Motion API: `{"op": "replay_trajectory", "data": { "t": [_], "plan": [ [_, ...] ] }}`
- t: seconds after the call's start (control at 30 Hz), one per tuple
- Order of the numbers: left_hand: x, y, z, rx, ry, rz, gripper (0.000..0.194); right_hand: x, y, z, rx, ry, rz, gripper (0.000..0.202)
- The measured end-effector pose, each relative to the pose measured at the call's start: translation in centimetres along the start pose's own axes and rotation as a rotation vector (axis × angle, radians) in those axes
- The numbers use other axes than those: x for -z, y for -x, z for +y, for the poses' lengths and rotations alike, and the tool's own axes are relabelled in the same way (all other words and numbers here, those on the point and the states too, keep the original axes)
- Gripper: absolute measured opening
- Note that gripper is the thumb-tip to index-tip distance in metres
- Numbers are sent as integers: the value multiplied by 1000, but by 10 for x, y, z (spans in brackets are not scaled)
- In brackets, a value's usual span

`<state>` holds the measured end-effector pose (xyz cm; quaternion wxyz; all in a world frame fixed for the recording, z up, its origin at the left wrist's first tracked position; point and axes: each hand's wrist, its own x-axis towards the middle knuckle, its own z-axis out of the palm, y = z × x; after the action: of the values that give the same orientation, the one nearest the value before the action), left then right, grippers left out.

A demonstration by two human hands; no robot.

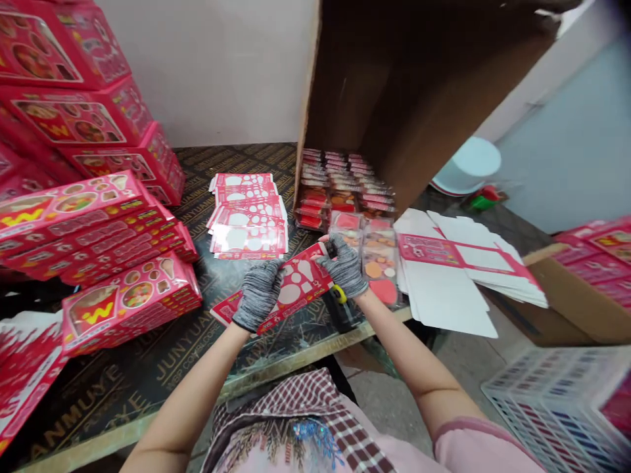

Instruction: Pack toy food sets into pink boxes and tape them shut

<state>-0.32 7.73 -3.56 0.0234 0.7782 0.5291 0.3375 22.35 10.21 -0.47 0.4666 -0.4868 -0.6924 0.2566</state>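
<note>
Both my hands wear grey knit gloves and hold one flat pink carton blank [296, 282] with round cut-out windows, tilted above the dark table [162, 368]. My left hand [257, 293] grips its lower left part. My right hand [344, 264] pinches its upper right corner. Just right of that hand lie clear trays of orange and red toy pieces [378, 257]. A small yellow object [338, 293] shows under my right wrist.
A stack of flat pink blanks [248, 217] lies behind my hands. Finished pink boxes [98, 263] pile up at left. A tipped brown carton [394, 98] holds rows of trays. White folded sheets [458, 276] overhang the table's right edge; a white crate [557, 401] stands below.
</note>
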Motion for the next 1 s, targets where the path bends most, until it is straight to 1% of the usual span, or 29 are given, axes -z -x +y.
{"op": "replay_trajectory", "data": {
  "t": [0.03, 0.07, 0.13, 0.2, 0.23, 0.27, 0.33, 0.4, 0.43, 0.5, 0.57, 0.63, 0.67, 0.73, 0.77, 0.8, 0.83, 0.9, 0.93, 1.0],
  "plan": [
    [-5, 1, 0, 22, 45, 25, 30, 1, 12, -7, -15, 25, 41, 38],
    [-9, 2, -1, 44, 77, 50, 29, 1, 24, -12, -30, 43, 46, 46],
    [-12, 8, -4, 65, 108, 66, 29, -2, 43, -17, -78, 48, -29, 59],
    [-12, 19, -5, 26, 104, 24, 34, -2, 54, -15, -146, -15, -116, 65],
    [-11, 26, -5, -19, 85, -14, 41, 0, 56, -12, -172, -77, -140, 68],
    [-11, 35, -2, -67, 52, -59, 52, 2, 56, -7, -192, -158, -152, 69],
    [-13, 53, 5, -134, -39, -177, 86, 5, 54, 3, -221, -353, -161, 71],
    [-18, 69, 15, -133, -117, -326, 115, 2, 53, 11, -257, -522, -182, 74],
    [-20, 74, 21, -113, -146, -395, 123, -1, 55, 14, -277, -580, -193, 75],
    [-23, 79, 31, -71, -190, -484, 128, -9, 59, 19, -303, -637, -206, 76],
    [-20, 76, 37, -30, -233, -501, 121, -14, 64, 25, -299, -609, -200, 73],
    [-13, 69, 40, 18, -264, -488, 110, -6, 66, 35, -287, -447, -127, 70],
    [-8, 65, 39, 45, -273, -480, 107, 4, 66, 43, -295, -294, -52, 70],
    [2, 57, 36, 100, -284, -468, 103, 32, 61, 63, -375, 124, 122, 76],
    [6, 54, 34, 122, -288, -465, 102, 48, 58, 74, -447, 347, 184, 82],
    [9, 52, 32, 137, -292, -466, 102, 63, 55, 85, -531, 544, 202, 88],
    [11, 50, 31, 144, -295, -471, 101, 77, 52, 95, -612, 700, 180, 92],
    [12, 49, 31, 140, -296, -479, 100, 95, 45, 111, -733, 889, 51, 96],
    [11, 50, 31, 135, -293, -477, 100, 98, 42, 115, -759, 939, -22, 96],
    [9, 52, 30, 130, -289, -459, 100, 98, 34, 117, -747, 999, -144, 90]
  ]
}}
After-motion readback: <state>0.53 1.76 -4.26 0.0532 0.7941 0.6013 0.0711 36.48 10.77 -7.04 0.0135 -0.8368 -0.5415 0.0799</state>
